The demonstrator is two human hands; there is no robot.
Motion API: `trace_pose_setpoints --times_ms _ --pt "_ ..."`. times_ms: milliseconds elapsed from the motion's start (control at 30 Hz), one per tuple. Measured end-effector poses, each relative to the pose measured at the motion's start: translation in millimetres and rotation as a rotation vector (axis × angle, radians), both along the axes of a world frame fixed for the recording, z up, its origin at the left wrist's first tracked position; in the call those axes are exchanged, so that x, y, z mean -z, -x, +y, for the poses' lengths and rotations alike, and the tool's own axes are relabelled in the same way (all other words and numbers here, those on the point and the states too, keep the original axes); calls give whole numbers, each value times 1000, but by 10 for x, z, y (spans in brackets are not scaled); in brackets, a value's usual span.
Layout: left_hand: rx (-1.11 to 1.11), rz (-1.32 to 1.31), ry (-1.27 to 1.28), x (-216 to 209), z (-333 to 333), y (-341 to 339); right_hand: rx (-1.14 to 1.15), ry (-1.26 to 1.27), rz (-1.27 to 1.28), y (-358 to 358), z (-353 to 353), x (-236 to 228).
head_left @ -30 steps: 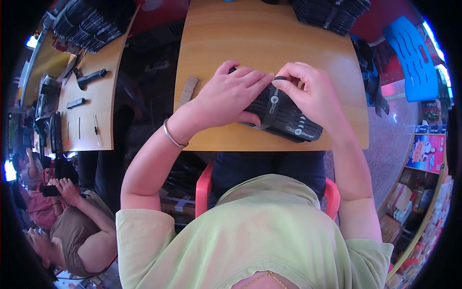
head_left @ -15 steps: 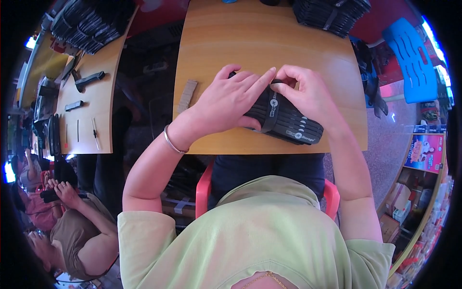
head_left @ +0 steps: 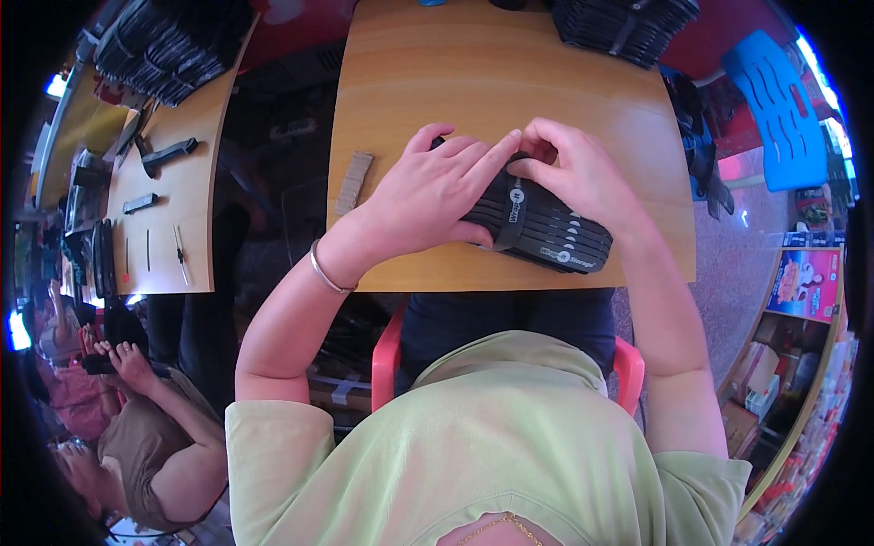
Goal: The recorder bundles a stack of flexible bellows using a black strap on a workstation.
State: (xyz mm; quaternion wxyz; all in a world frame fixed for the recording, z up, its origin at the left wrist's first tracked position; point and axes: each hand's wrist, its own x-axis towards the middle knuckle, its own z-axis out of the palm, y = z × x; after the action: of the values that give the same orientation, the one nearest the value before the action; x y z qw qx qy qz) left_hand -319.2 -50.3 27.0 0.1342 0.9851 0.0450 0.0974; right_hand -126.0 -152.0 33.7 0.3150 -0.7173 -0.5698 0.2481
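Note:
A bundle of flat black straps with pale printed marks lies on the wooden table, near its front edge. Around its middle runs a black band. My left hand lies across the left part of the bundle, thumb along the near side and fingers over the far side, gripping it. At the bundle's far edge my right hand pinches the band's end between thumb and fingers; the tip is mostly hidden. The left index fingertip nearly meets the right hand there.
A piece of brown cardboard lies left of my left hand. Stacked black bundles stand at the table's far right corner. On a side table at left are a black-handled tool and a screwdriver. Another person sits at lower left.
My right hand has shifted slightly up and left at the band's end. My left hand and the bundle stay nearly in place.

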Motion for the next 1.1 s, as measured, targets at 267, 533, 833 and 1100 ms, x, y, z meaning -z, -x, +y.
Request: trace_pose_setpoints --times_ms 267,533,833,1100 --pt "9 -43 -51 -12 -19 9 -253 476 589 -312 227 98" --pt "-5 19 -52 -50 -45 29 -260 619 854 -340 278 92" --pt "23 -30 -25 -44 -2 -6 -184 696 915 -398 259 321" --pt "24 -10 -90 -88 -60 -29 -130 658 1011 -359 149 339"
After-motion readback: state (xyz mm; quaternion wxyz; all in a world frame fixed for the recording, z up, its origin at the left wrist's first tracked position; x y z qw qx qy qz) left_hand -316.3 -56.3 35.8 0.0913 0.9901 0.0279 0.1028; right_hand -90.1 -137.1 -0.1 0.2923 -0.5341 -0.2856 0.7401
